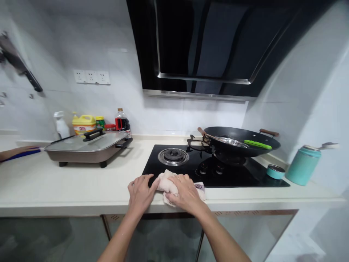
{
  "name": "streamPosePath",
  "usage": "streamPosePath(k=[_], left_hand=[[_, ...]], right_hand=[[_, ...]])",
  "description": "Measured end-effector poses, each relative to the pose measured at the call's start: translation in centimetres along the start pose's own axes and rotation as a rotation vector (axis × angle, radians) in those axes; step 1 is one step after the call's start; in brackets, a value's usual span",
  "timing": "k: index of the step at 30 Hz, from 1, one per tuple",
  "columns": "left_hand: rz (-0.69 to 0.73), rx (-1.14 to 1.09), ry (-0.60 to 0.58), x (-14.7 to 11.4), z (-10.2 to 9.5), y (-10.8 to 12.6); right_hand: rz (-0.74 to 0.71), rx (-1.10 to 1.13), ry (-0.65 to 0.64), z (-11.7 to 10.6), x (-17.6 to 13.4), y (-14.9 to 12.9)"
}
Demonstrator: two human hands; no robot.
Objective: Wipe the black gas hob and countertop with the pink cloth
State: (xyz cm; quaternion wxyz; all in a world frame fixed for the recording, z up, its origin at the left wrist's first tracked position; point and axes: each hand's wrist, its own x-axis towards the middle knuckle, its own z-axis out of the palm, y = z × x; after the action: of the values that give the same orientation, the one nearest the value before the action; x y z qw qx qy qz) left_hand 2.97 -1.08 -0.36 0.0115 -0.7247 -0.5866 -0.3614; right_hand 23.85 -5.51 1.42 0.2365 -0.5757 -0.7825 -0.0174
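A crumpled pale cloth (167, 183) lies at the front edge of the black gas cooktop (185, 179). My right hand (185, 193) is closed over it and presses it down, with a loose end showing to the right of the wrist. Beside it, my left hand (141, 191) rests on the counter at the cooktop's front left corner. Its thumb reaches the cloth's left side, while its fingers lie apart on the surface. Behind the hands is the bare left burner (173, 156); its pan support (198, 143) sits further back, next to the wok.
A black wok (212, 133) holding a green-handled utensil (257, 144) covers the right burner. Right of it stand a teal lid (275, 172) and teal flask (304, 165). A lidded electric pan (87, 151) is at left. Another person's hand (13, 153) holds something blue. The range hood (204, 47) hangs above.
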Motion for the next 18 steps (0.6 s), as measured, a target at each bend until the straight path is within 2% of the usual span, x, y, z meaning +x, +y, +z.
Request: streamPosePath(k=[4, 7, 10, 12, 14, 15, 18], left_hand=[[0.021, 0.035, 0.000, 0.1, 0.3, -0.1], [0.065, 0.049, 0.019, 0.3, 0.7, 0.0], [0.118, -0.015, 0.046, 0.6, 1.0, 0.7], [0.204, -0.079, 0.035, 0.6, 1.2, 1.7], [0.331, -0.112, 0.008, 0.2, 1.4, 3.3], [0.393, -0.112, -0.003, -0.1, 1.6, 4.2], [0.504, -0.081, -0.020, -1.3, 2.3, 7.0]], right_hand=[[0.128, 0.003, 0.037, 0.0, 0.4, 2.2], [0.191, -0.009, 0.081, 0.1, 1.1, 2.3], [0.115, 0.033, 0.067, 0.2, 0.8, 2.1], [0.037, 0.201, 0.118, -0.1, -0.2, 3.1], [0.037, 0.384, 0.260, -0.9, -1.9, 5.7], [0.086, 0.429, 0.351, -1.5, -3.1, 7.6], [0.312, 0.372, 0.535, -4.2, -7.5, 14.5]])
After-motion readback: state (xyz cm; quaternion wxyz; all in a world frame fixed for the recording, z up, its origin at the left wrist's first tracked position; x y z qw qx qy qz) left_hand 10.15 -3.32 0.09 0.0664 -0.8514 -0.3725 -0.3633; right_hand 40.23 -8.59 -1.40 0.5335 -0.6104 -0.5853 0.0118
